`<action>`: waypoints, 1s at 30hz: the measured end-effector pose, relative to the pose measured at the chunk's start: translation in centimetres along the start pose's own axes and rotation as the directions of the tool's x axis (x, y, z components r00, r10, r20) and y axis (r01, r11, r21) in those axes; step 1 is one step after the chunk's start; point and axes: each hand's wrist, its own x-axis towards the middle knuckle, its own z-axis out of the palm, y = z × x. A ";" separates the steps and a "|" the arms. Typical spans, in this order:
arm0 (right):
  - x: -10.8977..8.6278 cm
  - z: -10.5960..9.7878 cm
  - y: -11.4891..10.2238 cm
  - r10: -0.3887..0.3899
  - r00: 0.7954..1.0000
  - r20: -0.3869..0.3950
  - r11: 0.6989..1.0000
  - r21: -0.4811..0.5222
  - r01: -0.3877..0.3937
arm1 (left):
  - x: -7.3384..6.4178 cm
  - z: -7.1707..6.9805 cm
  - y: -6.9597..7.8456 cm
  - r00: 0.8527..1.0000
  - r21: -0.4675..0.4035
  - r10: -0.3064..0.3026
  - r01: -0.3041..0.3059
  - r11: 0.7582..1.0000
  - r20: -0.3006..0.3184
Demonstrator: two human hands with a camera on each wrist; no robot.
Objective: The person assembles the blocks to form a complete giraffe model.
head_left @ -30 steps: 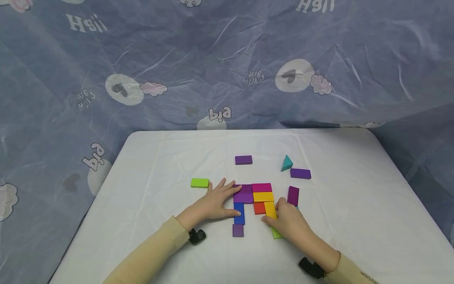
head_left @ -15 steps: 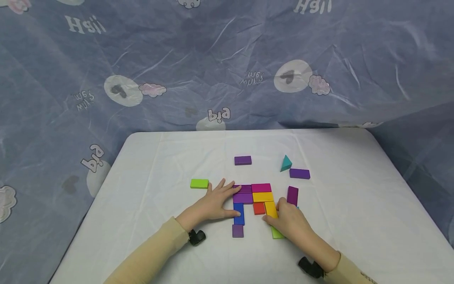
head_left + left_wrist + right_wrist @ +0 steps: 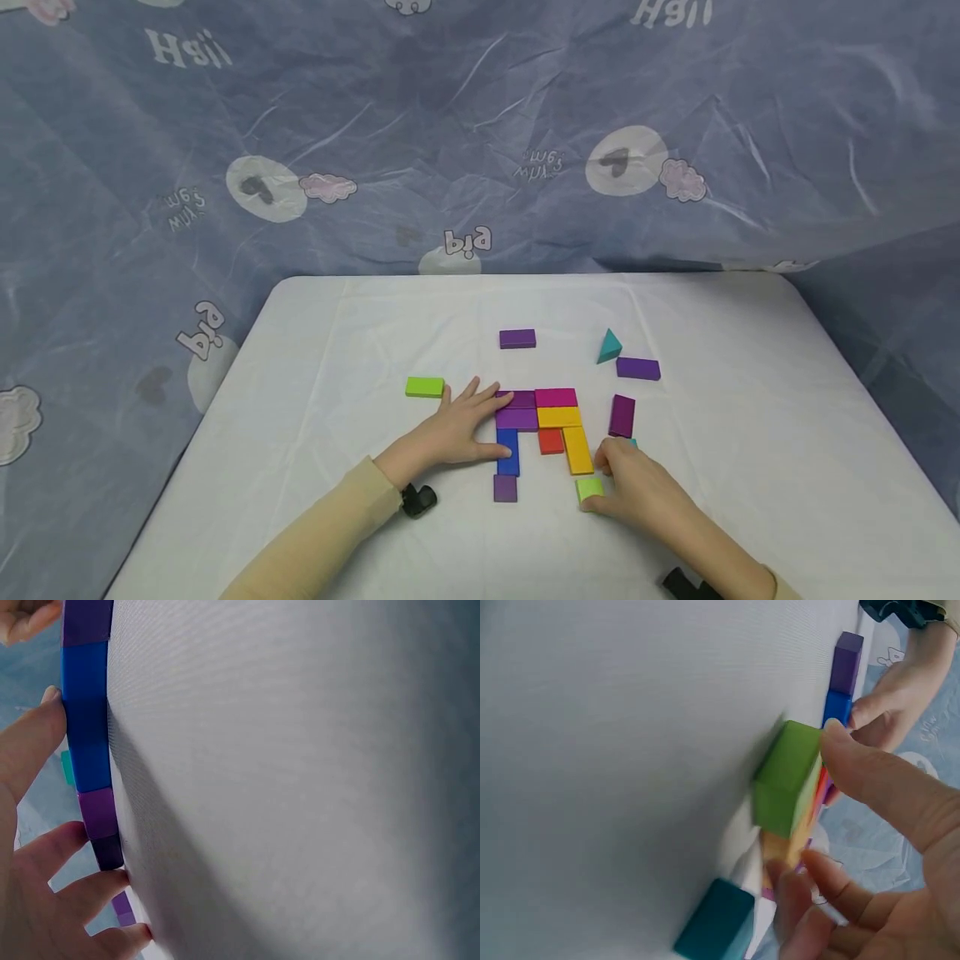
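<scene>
My left hand spreads over the left side of a flat block arrangement. Its thumb touches the blue block, and its fingertips reach the dark purple block at the top. The purple block lies between those two. My right hand is at a lime green block below the long yellow block. In the right wrist view, its thumb touches one end of the lime green block, while the bent fingers lie just past the other end. A teal block lies near those fingers.
A small purple block ends the left column. Magenta, yellow and red blocks complete the group. Around it lie a loose green block, purple blocks, a plum block and a teal triangle.
My right hand has let go of the long yellow block and moved down and right to the lime green block, uncovering the yellow one. My left hand stays in place.
</scene>
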 end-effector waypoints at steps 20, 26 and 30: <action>0.1 0.3 0.6 -0.093 0.995 -0.018 0.996 -0.005 0.093 | 0.0 0.0 0.0 1.000 -0.002 0.004 -0.004 1.000 -0.008; 1.4 -2.1 1.9 -0.147 0.986 -0.080 0.989 -0.001 0.148 | 0.1 0.0 -0.1 1.000 0.001 0.001 -0.001 1.000 -0.005; 2.9 -3.5 3.6 -0.182 0.973 -0.145 0.983 -0.044 0.177 | 0.0 0.0 0.1 1.000 0.006 -0.008 0.008 1.000 0.004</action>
